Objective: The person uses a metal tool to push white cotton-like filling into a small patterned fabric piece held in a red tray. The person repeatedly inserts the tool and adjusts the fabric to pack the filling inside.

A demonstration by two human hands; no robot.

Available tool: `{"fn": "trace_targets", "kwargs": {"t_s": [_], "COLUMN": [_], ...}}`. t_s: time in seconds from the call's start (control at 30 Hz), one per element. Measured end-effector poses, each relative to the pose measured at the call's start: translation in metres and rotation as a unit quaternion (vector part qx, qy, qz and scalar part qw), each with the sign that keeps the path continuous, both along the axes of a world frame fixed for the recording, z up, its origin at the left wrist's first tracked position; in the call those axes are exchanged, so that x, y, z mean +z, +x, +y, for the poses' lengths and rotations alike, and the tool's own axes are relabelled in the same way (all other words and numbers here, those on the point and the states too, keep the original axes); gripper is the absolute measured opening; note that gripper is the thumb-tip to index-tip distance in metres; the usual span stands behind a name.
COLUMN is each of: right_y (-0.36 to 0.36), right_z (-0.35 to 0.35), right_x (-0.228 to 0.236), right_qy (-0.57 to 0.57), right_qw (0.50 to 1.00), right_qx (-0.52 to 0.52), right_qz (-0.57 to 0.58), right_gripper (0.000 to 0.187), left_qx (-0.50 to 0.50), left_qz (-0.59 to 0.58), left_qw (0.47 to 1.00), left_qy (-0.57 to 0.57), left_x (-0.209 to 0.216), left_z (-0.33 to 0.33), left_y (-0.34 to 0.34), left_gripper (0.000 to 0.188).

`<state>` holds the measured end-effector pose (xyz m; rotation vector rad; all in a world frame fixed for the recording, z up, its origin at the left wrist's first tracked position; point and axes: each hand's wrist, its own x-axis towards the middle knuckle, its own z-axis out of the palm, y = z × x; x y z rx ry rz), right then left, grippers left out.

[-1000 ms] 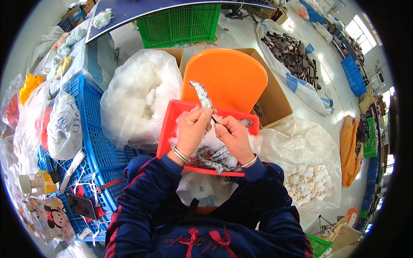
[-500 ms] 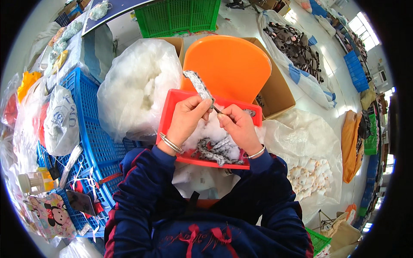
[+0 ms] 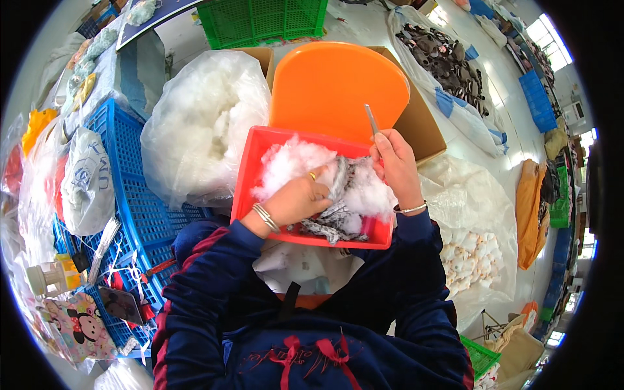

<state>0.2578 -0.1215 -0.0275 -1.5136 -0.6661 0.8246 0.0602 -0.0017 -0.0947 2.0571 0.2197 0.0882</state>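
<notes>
The left forearm (image 3: pixel 211 270) slants from the near left toward the far right, ending in a left hand (image 3: pixel 299 200) held back upward, its bent fingers (image 3: pixel 319 191) pointing right with the tips partly hidden. The right forearm (image 3: pixel 417 257) runs more directly toward the far side, and the right hand (image 3: pixel 398 166) sits farther out, curled in a pinch grip, apart from the left.
</notes>
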Motion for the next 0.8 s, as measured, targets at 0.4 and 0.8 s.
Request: {"fn": "trace_targets", "kwargs": {"t_s": [0.4, 0.8], "right_y": [0.032, 0.011], "right_z": [-0.036, -0.023], "right_x": [-0.030, -0.022], "right_qy": [-0.209, -0.125], "right_qw": [0.901, 0.963], "right_qx": [0.169, 0.210], "right_qz": [-0.341, -0.118], "right_gripper": [0.046, 0.020], "left_qx": [0.197, 0.093], "left_qz": [-0.048, 0.003], "left_qw": [0.965, 0.941], "left_qy": [-0.166, -0.326], "left_x": [-0.006, 0.041], "left_z": [-0.001, 0.010], "left_y": [0.021, 0.008], "left_gripper": [0.023, 0.019]}}
